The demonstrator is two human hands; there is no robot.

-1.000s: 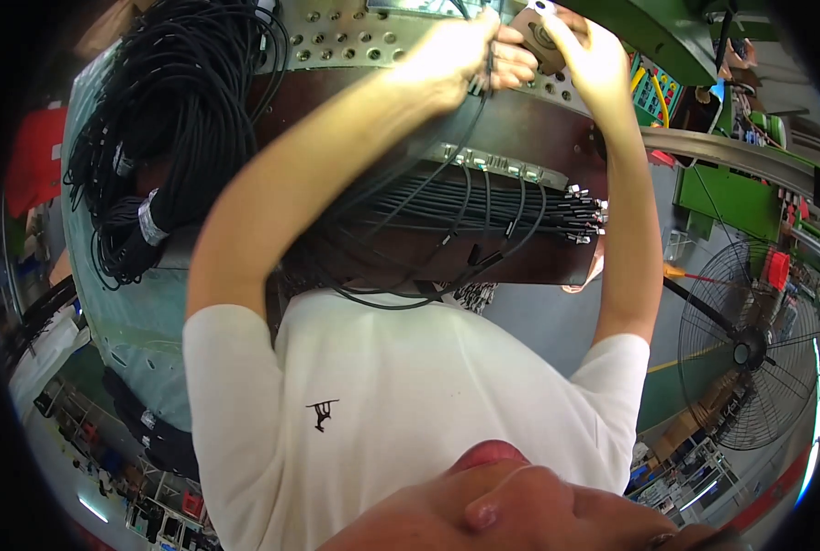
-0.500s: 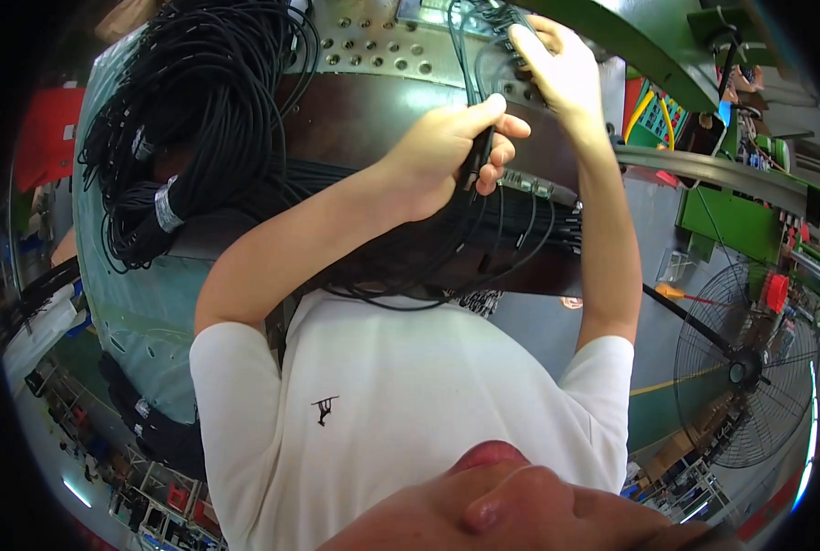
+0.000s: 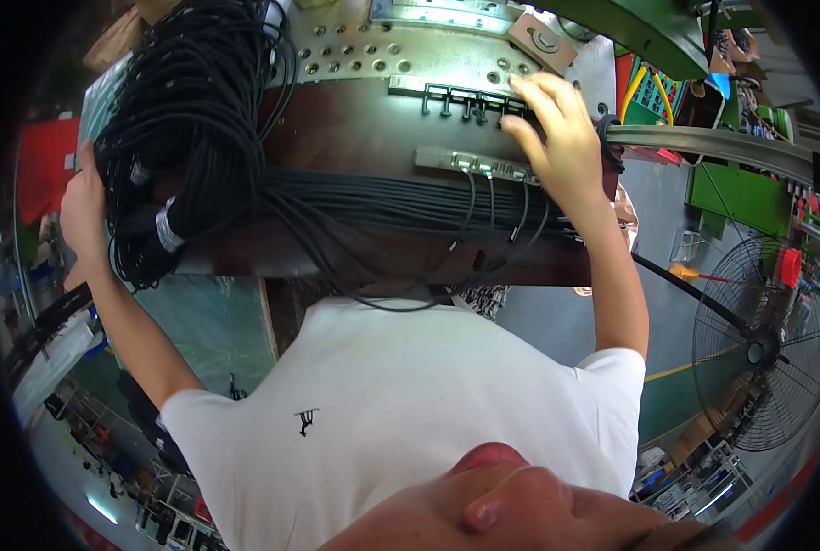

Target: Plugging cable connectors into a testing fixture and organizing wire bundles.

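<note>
My right hand (image 3: 561,138), fingers spread and holding nothing, hovers at the right end of a black comb-like plastic piece (image 3: 465,101) with several short prongs. Whether a fingertip touches that piece I cannot tell. It lies along a narrow metal bar at the edge of the perforated metal plate (image 3: 359,55). Below it, a slotted metal strip (image 3: 438,158) has several thin black cables running down from it. At the far left, my left hand (image 3: 84,216) is beside a large coiled bundle of black cables (image 3: 203,119); its fingers are mostly hidden.
Straight black cables (image 3: 364,197) run across the dark brown work surface (image 3: 346,124). A green machine frame (image 3: 635,32) overhangs the back right, near a metal rail (image 3: 713,138). On the right stands a black fan (image 3: 759,349). Some of another person's skin may show at the left edge.
My left hand has let go of the black cables it gripped and swung far left to the bundle. The right hand has moved down from the metal plate, its fingers now apart.
</note>
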